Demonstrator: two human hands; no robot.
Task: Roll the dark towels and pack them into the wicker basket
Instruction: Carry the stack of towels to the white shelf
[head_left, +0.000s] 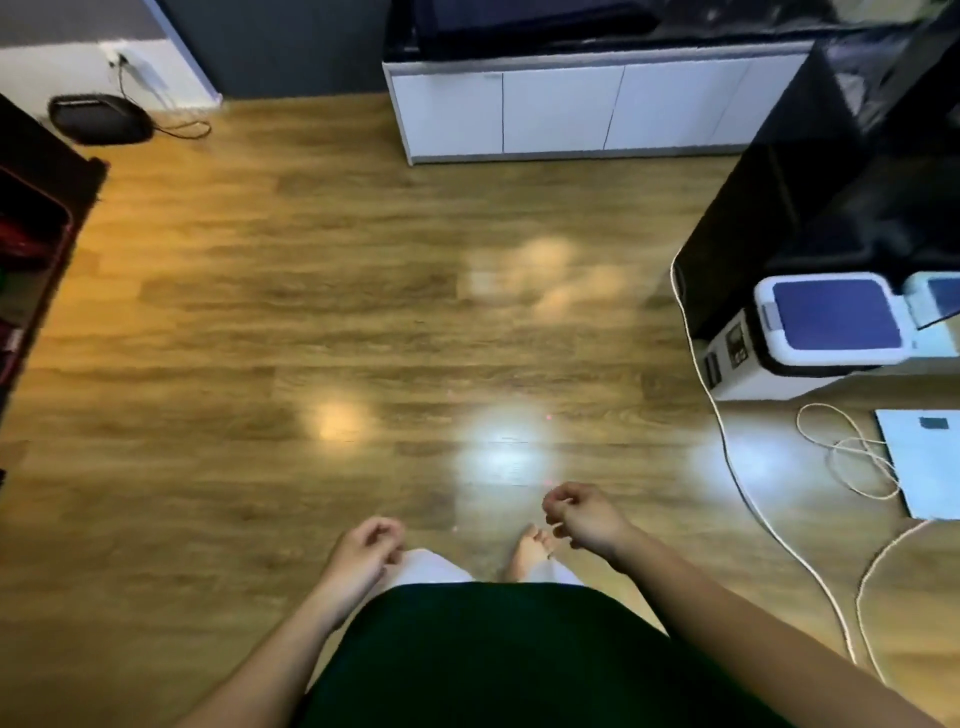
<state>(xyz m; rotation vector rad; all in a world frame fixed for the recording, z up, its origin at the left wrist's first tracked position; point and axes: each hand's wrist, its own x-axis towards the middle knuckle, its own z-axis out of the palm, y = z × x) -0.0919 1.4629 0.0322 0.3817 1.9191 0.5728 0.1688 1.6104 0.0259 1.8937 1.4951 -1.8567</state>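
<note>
I stand on a wooden floor (311, 312) and look down at my own body. My left hand (363, 551) hangs in front of my waist with its fingers loosely curled and nothing in it. My right hand (582, 517) is a little further forward, also loosely curled and holding nothing. No dark towel and no wicker basket are in view. A bare foot (530, 548) shows between my hands.
A white low cabinet (597, 104) stands at the back. On the right are a glossy black unit (810, 182), a white box with a blue lid (836, 322) and white cables (737, 467) on the floor. A dark shelf (36, 249) is at the left and a black device (98, 117) far left.
</note>
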